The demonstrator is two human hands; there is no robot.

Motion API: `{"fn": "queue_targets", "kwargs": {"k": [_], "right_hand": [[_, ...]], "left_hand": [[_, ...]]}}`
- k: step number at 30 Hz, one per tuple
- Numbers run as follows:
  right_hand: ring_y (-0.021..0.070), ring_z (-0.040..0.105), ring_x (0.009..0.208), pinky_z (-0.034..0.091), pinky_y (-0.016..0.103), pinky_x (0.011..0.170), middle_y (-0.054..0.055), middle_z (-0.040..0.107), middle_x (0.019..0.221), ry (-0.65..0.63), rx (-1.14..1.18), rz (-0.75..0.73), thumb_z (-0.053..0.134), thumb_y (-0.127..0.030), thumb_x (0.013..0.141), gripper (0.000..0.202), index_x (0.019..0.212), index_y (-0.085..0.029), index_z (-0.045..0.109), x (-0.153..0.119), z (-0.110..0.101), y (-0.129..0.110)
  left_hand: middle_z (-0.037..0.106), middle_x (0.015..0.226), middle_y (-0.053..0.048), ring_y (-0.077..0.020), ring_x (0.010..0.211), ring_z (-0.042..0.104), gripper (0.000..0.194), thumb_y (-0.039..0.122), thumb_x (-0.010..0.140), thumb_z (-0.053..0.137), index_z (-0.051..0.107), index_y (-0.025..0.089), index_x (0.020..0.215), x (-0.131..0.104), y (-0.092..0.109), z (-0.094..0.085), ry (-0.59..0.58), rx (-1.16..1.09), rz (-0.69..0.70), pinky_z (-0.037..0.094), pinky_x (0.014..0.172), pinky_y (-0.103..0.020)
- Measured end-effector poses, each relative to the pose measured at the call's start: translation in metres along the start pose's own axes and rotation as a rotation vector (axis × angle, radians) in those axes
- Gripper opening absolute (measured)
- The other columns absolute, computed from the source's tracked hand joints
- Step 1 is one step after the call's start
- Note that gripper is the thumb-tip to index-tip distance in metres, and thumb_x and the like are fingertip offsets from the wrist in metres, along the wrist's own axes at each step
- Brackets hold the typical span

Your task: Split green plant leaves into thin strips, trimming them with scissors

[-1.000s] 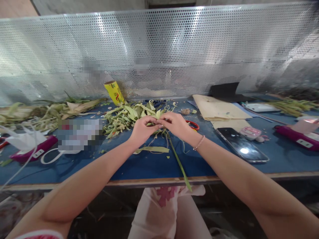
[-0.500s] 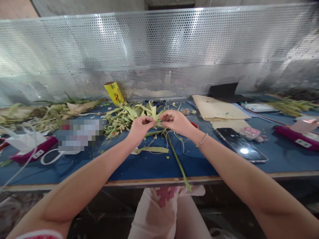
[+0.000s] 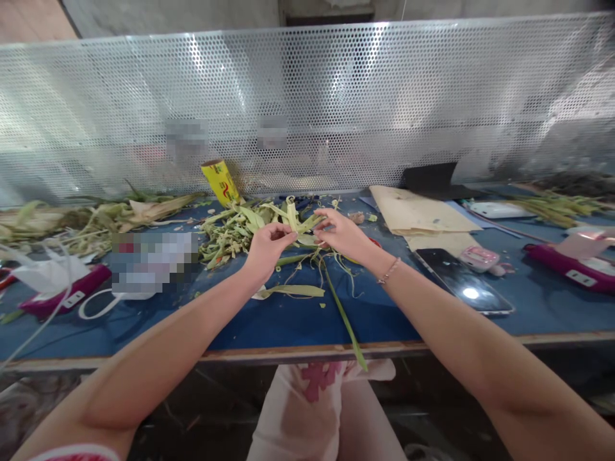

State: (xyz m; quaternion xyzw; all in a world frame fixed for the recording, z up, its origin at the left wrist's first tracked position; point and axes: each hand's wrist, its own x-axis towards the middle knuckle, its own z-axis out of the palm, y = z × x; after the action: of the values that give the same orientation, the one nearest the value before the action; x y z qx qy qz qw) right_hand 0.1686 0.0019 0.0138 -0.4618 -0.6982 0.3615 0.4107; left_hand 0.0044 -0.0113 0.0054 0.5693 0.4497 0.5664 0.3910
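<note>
Over the middle of the table, my left hand (image 3: 271,248) pinches a folded pale green leaf strip (image 3: 291,216) between thumb and fingertips. Part of the strip stands upright above that grip, its top curled over. Another piece slants right toward my right hand (image 3: 340,234), whose thumb and fingers are parted around its end; whether they touch it is hard to tell. Behind and left of my left hand lies a heap of green leaf pieces (image 3: 225,238). A long green stem (image 3: 343,307) runs from under my hands past the front edge, and a loose leaf (image 3: 295,291) lies nearby.
A yellow tube (image 3: 221,182) leans near the perforated metal screen (image 3: 327,96). To the right lie brown paper (image 3: 423,211), a phone (image 3: 461,282), a pink case (image 3: 479,258) and a purple power strip (image 3: 571,269). Another purple strip (image 3: 67,293) with cables sits left.
My right fingers have opened and shifted slightly up and away from my left hand. The upright leaf part has tipped left and curled, and a piece now slants between the hands.
</note>
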Motion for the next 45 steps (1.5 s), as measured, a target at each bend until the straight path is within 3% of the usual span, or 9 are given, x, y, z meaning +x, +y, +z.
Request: {"fn": "queue_targets", "kwargs": {"k": [8,13,18,24,29,34,37,42,45], "right_hand": [[0.0123,0.059,0.074,0.049,0.033,0.077,0.008,0.058,0.102,0.100,-0.116,-0.170,0.049,-0.004,0.065,0.041,0.104,-0.014,0.055,0.004,-0.004,0.005],[0.0126,0.059,0.080,0.050,0.031,0.077,0.009,0.053,0.110,0.043,-0.029,-0.225,0.046,0.000,0.063,0.045,0.105,-0.016,0.052,0.003,-0.005,0.006],[0.0074,0.057,0.062,0.053,0.030,0.064,0.010,0.044,0.120,-0.077,0.102,-0.098,0.053,-0.006,0.064,0.048,0.110,-0.018,0.046,-0.001,0.001,0.003],[0.0062,0.058,0.060,0.054,0.027,0.062,0.006,0.048,0.110,-0.136,0.418,0.130,0.044,-0.013,0.078,0.026,0.102,-0.021,0.046,-0.003,0.003,-0.004],[0.0074,0.059,0.061,0.053,0.025,0.062,0.003,0.053,0.094,-0.153,0.496,0.135,0.048,-0.018,0.080,0.015,0.095,-0.020,0.050,-0.004,0.000,-0.006],[0.0066,0.057,0.061,0.051,0.024,0.069,0.000,0.057,0.070,-0.138,0.475,0.103,0.052,-0.009,0.075,0.009,0.080,-0.015,0.056,0.000,0.001,0.000],[0.0051,0.054,0.058,0.050,0.024,0.070,-0.001,0.055,0.065,-0.094,0.585,0.085,0.053,-0.006,0.072,0.011,0.077,-0.014,0.058,0.003,-0.001,0.004],[0.0039,0.048,0.053,0.048,0.023,0.066,-0.002,0.052,0.066,-0.003,0.698,0.088,0.047,-0.001,0.070,0.019,0.080,-0.013,0.057,0.006,-0.008,0.004],[0.0043,0.046,0.052,0.048,0.024,0.066,-0.001,0.052,0.069,0.011,0.718,0.106,0.044,0.001,0.069,0.022,0.079,-0.013,0.056,0.006,-0.010,0.003]], "left_hand": [[0.052,0.058,0.003,-0.0063,0.054,0.047,0.016,0.024,0.058,0.067,0.055,0.015,0.063,0.002,-0.003,-0.002,-0.026,-0.003,0.011,0.037,0.056,-0.022],[0.054,0.058,0.002,-0.0084,0.055,0.050,0.017,0.025,0.057,0.067,0.056,0.015,0.064,0.001,-0.002,-0.002,-0.048,-0.014,0.015,0.041,0.058,-0.024],[0.056,0.069,0.001,-0.0072,0.057,0.051,0.017,0.025,0.057,0.068,0.056,0.015,0.064,-0.001,0.002,-0.001,-0.076,-0.024,0.053,0.042,0.058,-0.023],[0.055,0.068,0.001,-0.0075,0.059,0.049,0.017,0.027,0.061,0.067,0.057,0.016,0.067,-0.002,0.001,-0.003,-0.152,0.040,0.063,0.044,0.059,-0.023],[0.052,0.061,0.003,-0.0082,0.059,0.051,0.018,0.030,0.062,0.066,0.054,0.016,0.065,-0.002,0.001,-0.002,-0.184,-0.009,0.010,0.048,0.067,-0.027],[0.055,0.067,0.001,-0.0118,0.069,0.056,0.010,0.024,0.063,0.058,0.055,0.016,0.069,0.000,0.002,-0.003,-0.186,-0.222,-0.036,0.049,0.073,-0.031],[0.061,0.073,-0.002,-0.0159,0.076,0.059,0.019,0.017,0.060,0.050,0.058,0.016,0.077,0.001,0.002,-0.006,-0.252,-0.316,-0.024,0.049,0.074,-0.034],[0.063,0.087,-0.004,-0.0151,0.088,0.058,0.031,0.006,0.055,0.054,0.060,0.017,0.083,0.000,0.002,-0.007,-0.281,-0.124,0.077,0.046,0.078,-0.028],[0.062,0.082,-0.003,-0.0131,0.080,0.059,0.022,0.017,0.061,0.062,0.060,0.017,0.083,-0.001,0.001,-0.005,-0.258,-0.090,0.016,0.047,0.073,-0.027]]}}
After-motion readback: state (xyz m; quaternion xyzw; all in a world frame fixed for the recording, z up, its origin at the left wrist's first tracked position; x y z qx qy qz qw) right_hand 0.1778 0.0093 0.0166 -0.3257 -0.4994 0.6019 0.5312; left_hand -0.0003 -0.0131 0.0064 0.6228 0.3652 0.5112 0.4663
